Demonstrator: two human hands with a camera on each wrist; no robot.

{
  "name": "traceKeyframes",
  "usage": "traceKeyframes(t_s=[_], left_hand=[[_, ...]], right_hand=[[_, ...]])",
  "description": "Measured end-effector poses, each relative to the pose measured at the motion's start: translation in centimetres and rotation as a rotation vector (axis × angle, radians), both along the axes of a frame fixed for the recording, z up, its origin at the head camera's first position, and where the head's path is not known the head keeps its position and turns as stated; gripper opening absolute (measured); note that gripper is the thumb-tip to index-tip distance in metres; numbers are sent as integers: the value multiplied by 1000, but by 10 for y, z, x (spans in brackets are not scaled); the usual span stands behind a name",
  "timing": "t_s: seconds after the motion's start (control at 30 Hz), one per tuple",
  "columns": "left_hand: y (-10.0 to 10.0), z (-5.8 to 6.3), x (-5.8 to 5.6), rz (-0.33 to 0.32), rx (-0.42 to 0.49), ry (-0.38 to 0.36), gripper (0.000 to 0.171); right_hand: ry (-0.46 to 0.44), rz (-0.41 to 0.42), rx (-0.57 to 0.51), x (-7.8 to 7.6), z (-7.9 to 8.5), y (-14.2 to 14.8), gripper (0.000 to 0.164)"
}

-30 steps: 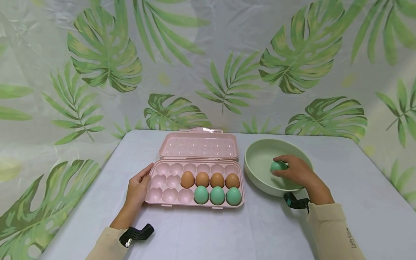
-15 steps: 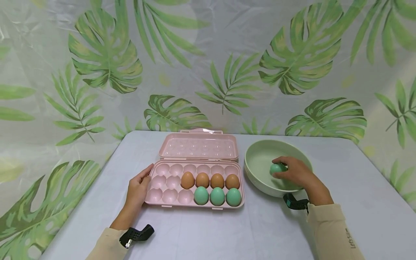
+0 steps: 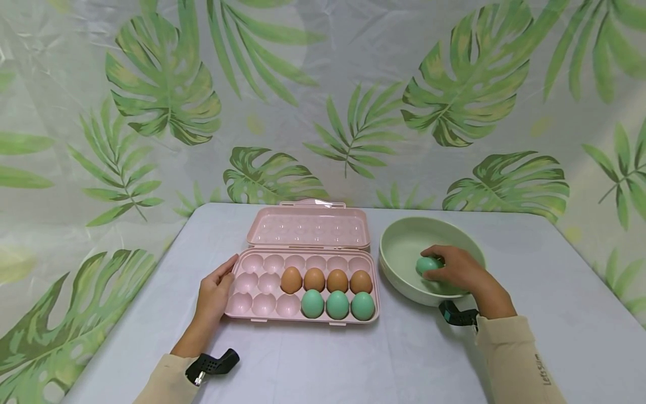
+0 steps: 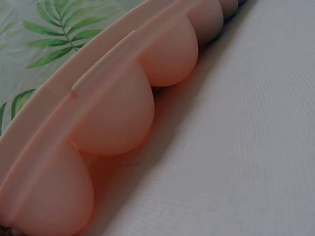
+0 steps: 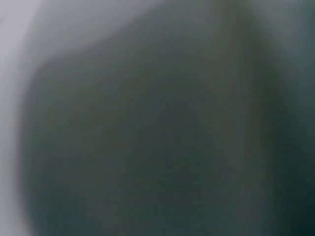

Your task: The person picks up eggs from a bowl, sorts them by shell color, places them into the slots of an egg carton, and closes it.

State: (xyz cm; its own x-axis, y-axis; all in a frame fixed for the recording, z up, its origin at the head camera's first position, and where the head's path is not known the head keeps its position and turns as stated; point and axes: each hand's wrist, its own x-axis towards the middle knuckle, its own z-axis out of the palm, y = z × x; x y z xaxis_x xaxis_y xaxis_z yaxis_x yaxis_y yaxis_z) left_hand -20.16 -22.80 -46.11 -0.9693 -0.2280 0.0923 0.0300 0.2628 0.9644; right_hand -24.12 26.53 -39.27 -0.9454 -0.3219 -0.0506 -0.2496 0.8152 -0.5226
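In the head view, my right hand (image 3: 458, 270) reaches into a pale green bowl (image 3: 402, 283) and pinches a green egg (image 3: 427, 265) between thumb and fingers. The hand hides part of the bowl's inside. At the left, my left hand (image 3: 214, 293) holds the left edge of a pink egg carton (image 3: 303, 317), thumb at the rim; its other fingers are partly hidden. Several brown eggs (image 3: 314, 279) sit in the carton's middle row. 3 green eggs (image 3: 337, 304) fill the right end of the front row. The left wrist view shows the carton's rounded cups (image 4: 115, 113) from the side.
The carton's lid (image 3: 309, 225) lies folded back behind it. A white cloth covers the table (image 3: 323, 365), and a leaf-print curtain (image 3: 353, 84) hangs behind. The right wrist view is a dark blur.
My right hand has shifted slightly down and left inside the bowl with the green egg. The left hand and the eggs in the carton stay as they were.
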Motion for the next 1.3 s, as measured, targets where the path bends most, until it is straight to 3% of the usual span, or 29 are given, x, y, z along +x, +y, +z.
traceKeyframes(t_s=[0.9,1.3], left_hand=[[0,3,1,-16,33,-27,41],[1,3,1,-9,24,-21,41]], right_hand=[[14,15,21,0,-1,-1,44],[100,6,-4,-2,-2,0,40]])
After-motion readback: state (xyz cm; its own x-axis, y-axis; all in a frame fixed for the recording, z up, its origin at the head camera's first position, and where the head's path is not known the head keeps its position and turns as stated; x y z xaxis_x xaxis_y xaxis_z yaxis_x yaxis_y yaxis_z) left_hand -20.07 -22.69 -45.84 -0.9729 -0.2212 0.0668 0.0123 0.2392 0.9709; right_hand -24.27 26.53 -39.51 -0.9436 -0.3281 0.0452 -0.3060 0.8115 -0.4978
